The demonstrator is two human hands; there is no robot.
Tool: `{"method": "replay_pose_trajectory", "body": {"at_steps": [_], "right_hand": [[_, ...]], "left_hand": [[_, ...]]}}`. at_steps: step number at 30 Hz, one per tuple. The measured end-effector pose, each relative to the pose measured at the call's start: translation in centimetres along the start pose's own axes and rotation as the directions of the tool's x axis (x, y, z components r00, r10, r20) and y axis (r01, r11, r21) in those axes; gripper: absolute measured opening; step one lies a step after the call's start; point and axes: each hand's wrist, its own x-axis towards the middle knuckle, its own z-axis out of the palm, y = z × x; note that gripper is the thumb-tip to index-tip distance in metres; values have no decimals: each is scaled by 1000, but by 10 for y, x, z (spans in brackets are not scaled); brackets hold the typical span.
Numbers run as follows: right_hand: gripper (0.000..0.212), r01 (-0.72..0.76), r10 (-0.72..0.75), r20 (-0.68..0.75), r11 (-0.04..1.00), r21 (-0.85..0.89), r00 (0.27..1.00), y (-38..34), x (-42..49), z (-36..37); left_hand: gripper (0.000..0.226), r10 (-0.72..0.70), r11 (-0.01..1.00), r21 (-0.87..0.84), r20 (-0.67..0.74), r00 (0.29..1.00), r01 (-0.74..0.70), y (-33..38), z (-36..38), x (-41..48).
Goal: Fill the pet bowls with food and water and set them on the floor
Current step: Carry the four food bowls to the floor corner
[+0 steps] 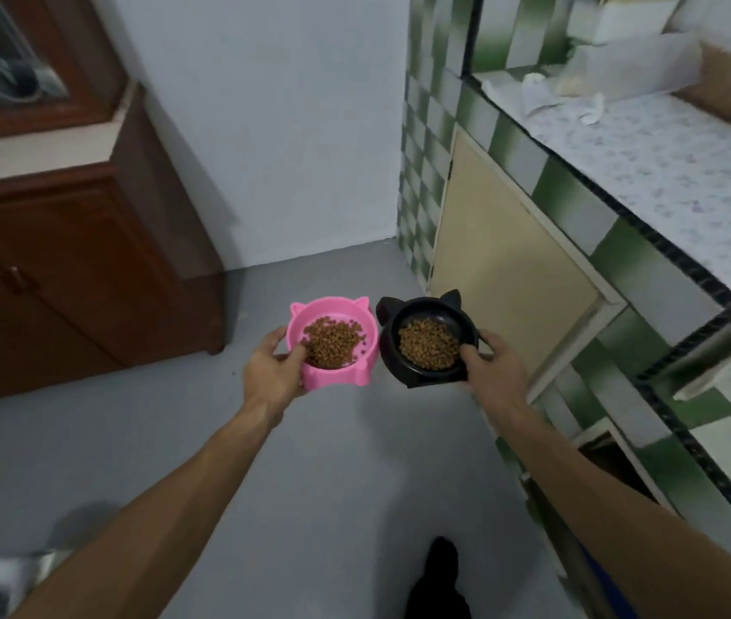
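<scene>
A pink cat-eared bowl [357, 321] with brown kibble [332, 341] in it is held out in front of me, above the grey floor [332, 462]. My left hand [272, 373] grips its near left rim, thumb hooked inside. Beside it on the right is a black cat-eared bowl [421, 308], also with kibble [428, 344]. My right hand [490, 370] holds that bowl's near right rim with the thumb over the edge. The two bowls almost touch.
A brown wooden cabinet [64, 270] stands at the left. At the right runs a green-and-white tiled counter [613, 243] with a beige door [506, 261] beneath and white items on top. A white wall is ahead. My dark foot [441, 578] shows below.
</scene>
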Motion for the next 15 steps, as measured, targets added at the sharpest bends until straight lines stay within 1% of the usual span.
{"method": "replay_pose_trajectory", "body": {"at_steps": [3,8,11,15], "right_hand": [[37,-3,4,24,1000,-28,1000,-15,27,23],[48,-46,45,76,999,18,996,-26,97,62],[49,-57,55,113,998,7,992,-35,138,84],[49,-32,34,158,999,-17,987,-54,195,113]], "left_hand": [[43,-17,1000,-17,-26,1000,17,-1,-4,29],[47,-39,998,-45,-89,995,35,8,5,85],[50,-70,996,-61,-133,989,62,19,10,117],[47,-83,994,-82,-180,980,70,33,17,166]]}}
